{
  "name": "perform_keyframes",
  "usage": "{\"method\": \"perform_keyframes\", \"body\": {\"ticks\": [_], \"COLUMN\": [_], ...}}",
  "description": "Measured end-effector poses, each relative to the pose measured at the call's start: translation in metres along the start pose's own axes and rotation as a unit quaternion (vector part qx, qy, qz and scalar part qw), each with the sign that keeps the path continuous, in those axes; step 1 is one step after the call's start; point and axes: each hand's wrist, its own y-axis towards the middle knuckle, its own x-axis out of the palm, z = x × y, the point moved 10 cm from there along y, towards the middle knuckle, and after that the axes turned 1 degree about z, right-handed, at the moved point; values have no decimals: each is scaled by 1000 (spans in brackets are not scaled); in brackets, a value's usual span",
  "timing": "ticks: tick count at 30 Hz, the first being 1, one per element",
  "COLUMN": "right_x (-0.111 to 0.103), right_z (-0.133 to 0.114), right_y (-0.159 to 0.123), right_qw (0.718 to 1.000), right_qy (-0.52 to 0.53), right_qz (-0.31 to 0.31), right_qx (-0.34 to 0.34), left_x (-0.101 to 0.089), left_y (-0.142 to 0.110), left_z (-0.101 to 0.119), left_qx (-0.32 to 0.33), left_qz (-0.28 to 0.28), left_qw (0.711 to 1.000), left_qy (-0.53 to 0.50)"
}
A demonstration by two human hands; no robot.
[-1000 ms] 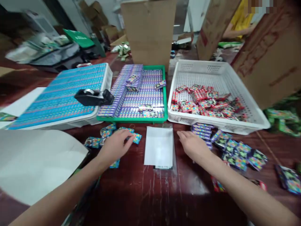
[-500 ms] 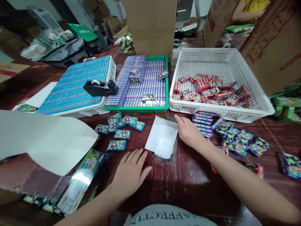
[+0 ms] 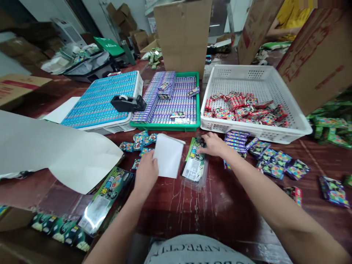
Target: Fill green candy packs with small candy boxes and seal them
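From here I'm counting 3 trays in a row: blue-pack tray [image 3: 110,128], green tray [image 3: 167,127], white crate [image 3: 239,84], w/ 1 tape dispenser [image 3: 128,105] sitting atop the 1st. Approx. 6 purple packs [image 3: 235,140] are lining up by the crate; loose blue packs [image 3: 140,137] are overlapping too much to count. 1 paper [image 3: 169,157] & 1 bag [image 3: 193,167] are showing mid-table, w/ a narrow gap b/w them; the green tray's front edge is running just beyond. Bare table [image 3: 176,209] is stretching back to the person's shirt [image 3: 198,251]. L hand [image 3: 147,170] is pinching the paper's L edge, fingers part hidden. R hand [image 3: 213,145] is touching the bag's upper R part, half open, fingers loosely curled; can't tell if it's pinching the film.
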Motion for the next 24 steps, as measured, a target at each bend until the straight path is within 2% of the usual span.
{"method": "perform_keyframes", "body": {"ticks": [2,4,5,6,8,9,11,13,14,16,18,19,20,24], "right_x": [3,6,8,9,10,9,-1,-20,-36,-71,-90,-90,-85,-60], "right_z": [-8,-15,-18,-22,-30,-33,-35,-31,-25,-17,-20,-25,-29,-40], "right_y": [0,1,2,1,-5,-11,-29,-51,-63,-90,-119,-130,-137,-150], "right_qw": [1000,1000,1000,999,998,996,991,989,990,984,964,960,961,964], "right_qy": [-8,-11,-8,-2,21,36,68,91,91,70,54,60,79,169], "right_qz": [-9,-18,-25,-33,-54,-64,-71,-46,1,137,230,238,219,104], "right_qx": [5,12,10,2,-28,-48,-88,-106,-103,-95,-119,-138,-151,-175], "left_x": [-24,-35,-32,-22,14,31,56,69,74,78,71,66,61,44], "left_y": [-10,-24,-30,-34,-36,-35,-31,-27,-27,-34,-45,-50,-55,-71], "left_z": [-15,-4,10,26,61,75,93,103,108,121,132,136,140,152], "left_qx": [-18,-4,15,37,66,65,44,22,17,18,32,45,60,115], "left_qz": [58,120,130,115,16,-35,-100,-152,-186,-254,-277,-274,-268,-255], "left_qw": [998,992,991,993,994,990,978,954,929,861,814,807,807,830], "left_qy": [30,46,34,5,-84,-122,-179,-259,-319,-440,-510,-522,-522,-483]}}
